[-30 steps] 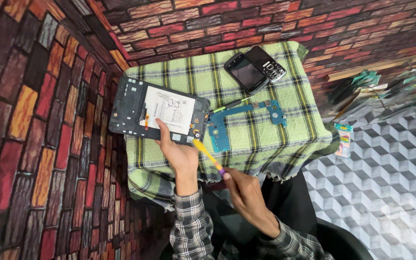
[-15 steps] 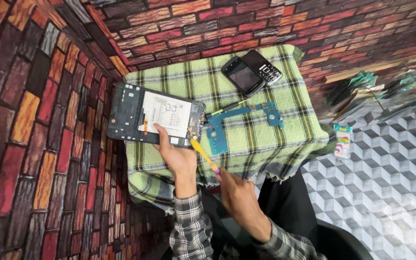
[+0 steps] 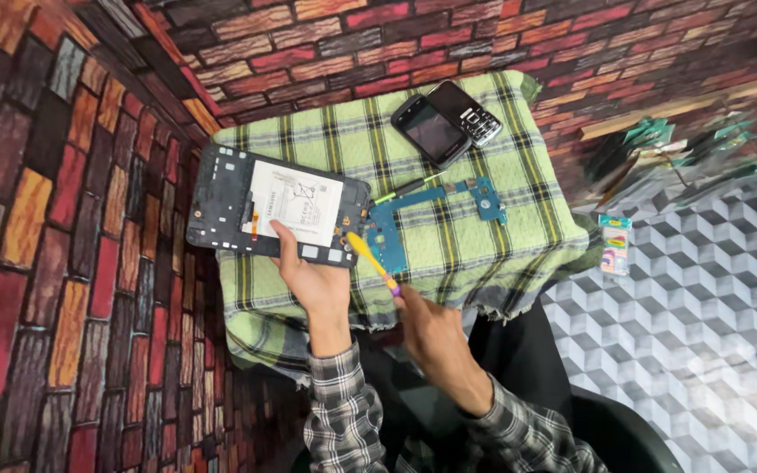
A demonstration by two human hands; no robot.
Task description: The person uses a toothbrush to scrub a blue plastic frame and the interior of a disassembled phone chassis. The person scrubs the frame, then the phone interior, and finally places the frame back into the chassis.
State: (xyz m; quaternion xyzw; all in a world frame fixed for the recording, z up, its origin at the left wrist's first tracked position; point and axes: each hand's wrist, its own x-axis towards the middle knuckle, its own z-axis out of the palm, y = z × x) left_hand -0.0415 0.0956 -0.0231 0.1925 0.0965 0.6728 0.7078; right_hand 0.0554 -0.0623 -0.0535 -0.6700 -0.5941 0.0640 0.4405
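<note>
Plaid cloth; tablet's edge under left hand.

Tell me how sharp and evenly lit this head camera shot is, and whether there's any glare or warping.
Head view: the opened tablet under the left hand and the yellow brush in the right hand look fairly sharp; lighting is even with soft shadows; faint sheen on the two phones; wide-angle bending curves the brick wall at the edges, where detail softens.
</note>
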